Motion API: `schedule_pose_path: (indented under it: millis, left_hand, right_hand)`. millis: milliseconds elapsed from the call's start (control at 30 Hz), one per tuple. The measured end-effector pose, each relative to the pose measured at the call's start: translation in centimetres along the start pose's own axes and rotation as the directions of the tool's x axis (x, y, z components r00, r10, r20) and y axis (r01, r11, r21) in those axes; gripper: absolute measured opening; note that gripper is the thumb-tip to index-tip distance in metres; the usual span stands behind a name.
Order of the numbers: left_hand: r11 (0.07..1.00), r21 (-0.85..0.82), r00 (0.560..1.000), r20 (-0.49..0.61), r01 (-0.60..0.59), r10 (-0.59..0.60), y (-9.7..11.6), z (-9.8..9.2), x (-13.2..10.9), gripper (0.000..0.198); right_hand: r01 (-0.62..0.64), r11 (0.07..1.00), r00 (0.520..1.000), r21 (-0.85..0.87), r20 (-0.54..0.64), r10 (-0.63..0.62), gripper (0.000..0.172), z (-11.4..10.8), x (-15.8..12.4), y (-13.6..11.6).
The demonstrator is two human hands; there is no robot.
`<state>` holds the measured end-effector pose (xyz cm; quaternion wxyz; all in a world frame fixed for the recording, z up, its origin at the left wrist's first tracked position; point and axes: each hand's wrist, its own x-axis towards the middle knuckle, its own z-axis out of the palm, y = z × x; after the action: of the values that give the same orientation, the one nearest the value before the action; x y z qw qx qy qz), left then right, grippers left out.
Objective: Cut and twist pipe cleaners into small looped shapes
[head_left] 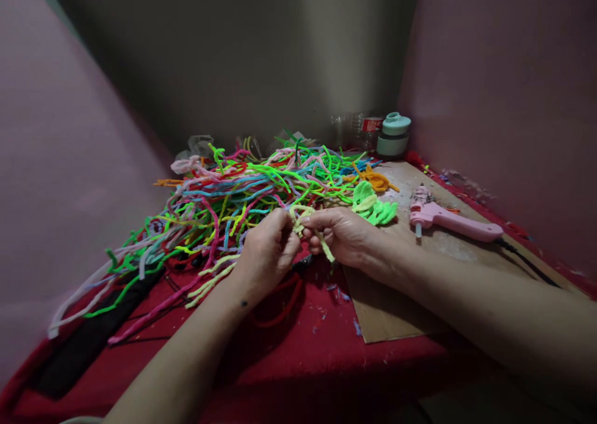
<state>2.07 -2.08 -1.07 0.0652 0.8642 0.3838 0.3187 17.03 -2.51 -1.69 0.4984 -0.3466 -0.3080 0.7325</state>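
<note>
Both hands meet above the near edge of a heap of coloured pipe cleaners (261,184). My left hand (270,244) is closed, its fingertips pinching a pale yellow pipe cleaner (328,250) that is bent and twisted. From the other side my right hand (338,234) pinches the same piece between thumb and fingers; one end sticks out below it. Just beyond the right hand lies a bright green leaf-like pipe cleaner shape (383,212) with a pale yellow part. Fingers hide some of the held piece.
A pink glue gun (459,221) with a black cord rests on a wooden board (396,312) at right. A mint-lidded jar (393,135) and clear plastic bottles (368,132) stand behind. Red cloth (326,349) covers the table; a black strip (88,343) lies left. Walls enclose the sides.
</note>
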Motion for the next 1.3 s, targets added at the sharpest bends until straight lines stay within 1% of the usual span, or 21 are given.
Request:
schedule_pose_path:
  millis: [100, 167, 233, 300, 367, 467, 533, 600, 700, 833, 867, 900, 967, 1000, 1033, 1067, 1133, 1200, 1233, 1267, 1300]
  left_hand:
    - [0.998, -0.067, 0.999, 0.046, 0.007, -0.004, -0.2, -0.2, 0.0, 0.008]
    - [0.990, -0.141, 0.994, 0.108, 0.027, -0.012, -0.3, -0.4, 0.0, 0.020]
    - [0.979, -0.197, 0.985, 0.170, 0.060, -0.026, -0.4, -0.8, 0.0, 0.031]
    - [0.964, -0.244, 0.972, 0.229, 0.106, -0.049, -0.4, -1.1, 0.0, 0.035]
    - [0.939, -0.303, 0.957, 0.280, 0.162, -0.075, -0.2, -1.3, 0.1, 0.038]
    - [0.870, -0.398, 0.922, 0.358, 0.291, -0.145, 0.1, -1.6, 0.2, 0.035]
    - [0.812, -0.437, 0.890, 0.407, 0.387, -0.205, 0.3, -1.8, 0.4, 0.031]
    - [0.770, -0.454, 0.862, 0.445, 0.449, -0.241, 0.6, -2.0, 0.5, 0.028]
    - [0.747, -0.457, 0.843, 0.475, 0.483, -0.254, 0.9, -2.2, 0.6, 0.028]
    - [0.752, -0.462, 0.848, 0.471, 0.471, -0.242, 1.1, -2.4, 0.7, 0.025]
    - [0.746, -0.456, 0.839, 0.484, 0.485, -0.250, 1.1, -2.5, 0.8, 0.021]
    - [0.731, -0.446, 0.817, 0.512, 0.516, -0.265, 1.0, -2.7, 0.8, 0.018]
    - [0.662, -0.445, 0.752, 0.595, 0.603, -0.285, 0.7, -2.9, 0.7, 0.014]
    - [0.607, -0.467, 0.722, 0.633, 0.643, -0.279, 0.6, -2.9, 0.7, 0.014]
    - [0.539, -0.503, 0.702, 0.664, 0.675, -0.259, 0.4, -2.9, 0.6, 0.014]
    - [0.462, -0.548, 0.691, 0.686, 0.697, -0.229, 0.3, -2.9, 0.6, 0.016]
    - [0.308, -0.628, 0.691, 0.704, 0.715, -0.166, 0.1, -2.7, 0.5, 0.015]
    - [0.199, -0.681, 0.708, 0.695, 0.705, -0.129, 0.0, -2.4, 0.5, 0.012]
    - [0.176, -0.698, 0.719, 0.682, 0.694, -0.133, 0.0, -2.3, 0.5, 0.012]
    - [0.177, -0.707, 0.729, 0.667, 0.685, -0.156, 0.1, -2.1, 0.5, 0.014]
    - [0.204, -0.704, 0.733, 0.652, 0.680, -0.192, 0.1, -2.1, 0.6, 0.015]
  right_hand:
    - [0.038, 0.999, 0.999, 0.038, 0.011, -0.038, 0.005, -0.3, 0.3, 0.3]
    - [0.034, 0.997, 0.999, 0.069, -0.002, -0.034, 0.005, -0.4, 0.5, 0.3]
    - [0.005, 0.995, 1.000, 0.096, -0.011, -0.004, 0.007, -0.5, 0.4, 0.1]
    - [-0.025, 0.994, 1.000, 0.109, -0.007, 0.026, 0.008, -0.5, 0.3, -0.1]
    - [-0.031, 0.993, 1.000, 0.111, 0.002, 0.031, 0.008, -0.4, 0.2, -0.2]
    - [-0.008, 0.995, 0.999, 0.095, 0.040, 0.004, 0.008, -0.4, 0.2, -0.3]
    - [0.035, 0.996, 0.996, 0.078, 0.080, -0.041, 0.008, -0.5, 0.3, -0.2]
    - [0.085, 0.994, 0.988, 0.074, 0.119, -0.093, 0.007, -0.6, 0.4, -0.1]
    - [0.149, 0.986, 0.977, 0.073, 0.142, -0.158, 0.005, -0.7, 0.5, 0.0]
    - [0.193, 0.981, 0.978, 0.028, 0.081, -0.194, 0.007, -0.6, 0.5, 0.2]
    - [0.192, 0.981, 0.979, 0.000, 0.065, -0.192, 0.008, -0.6, 0.5, 0.2]
    - [0.195, 0.980, 0.980, -0.031, 0.053, -0.193, 0.010, -0.6, 0.5, 0.2]
    - [0.216, 0.973, 0.976, -0.080, 0.044, -0.213, 0.012, -0.6, 0.5, 0.2]
    - [0.228, 0.969, 0.973, -0.090, 0.047, -0.225, 0.013, -0.6, 0.5, 0.2]
    - [0.234, 0.968, 0.972, -0.092, 0.053, -0.230, 0.013, -0.6, 0.5, 0.2]
    - [0.228, 0.969, 0.973, -0.091, 0.063, -0.223, 0.012, -0.7, 0.5, 0.2]
    - [0.204, 0.975, 0.977, -0.086, 0.085, -0.197, 0.012, -0.8, 0.5, 0.2]
    - [0.191, 0.977, 0.977, -0.090, 0.109, -0.181, 0.012, -0.8, 0.5, 0.1]
    - [0.198, 0.976, 0.975, -0.095, 0.118, -0.186, 0.012, -0.8, 0.5, 0.1]
    - [0.208, 0.973, 0.973, -0.103, 0.120, -0.195, 0.012, -0.8, 0.5, 0.1]
    - [0.215, 0.970, 0.973, -0.113, 0.115, -0.202, 0.012, -0.8, 0.5, 0.1]
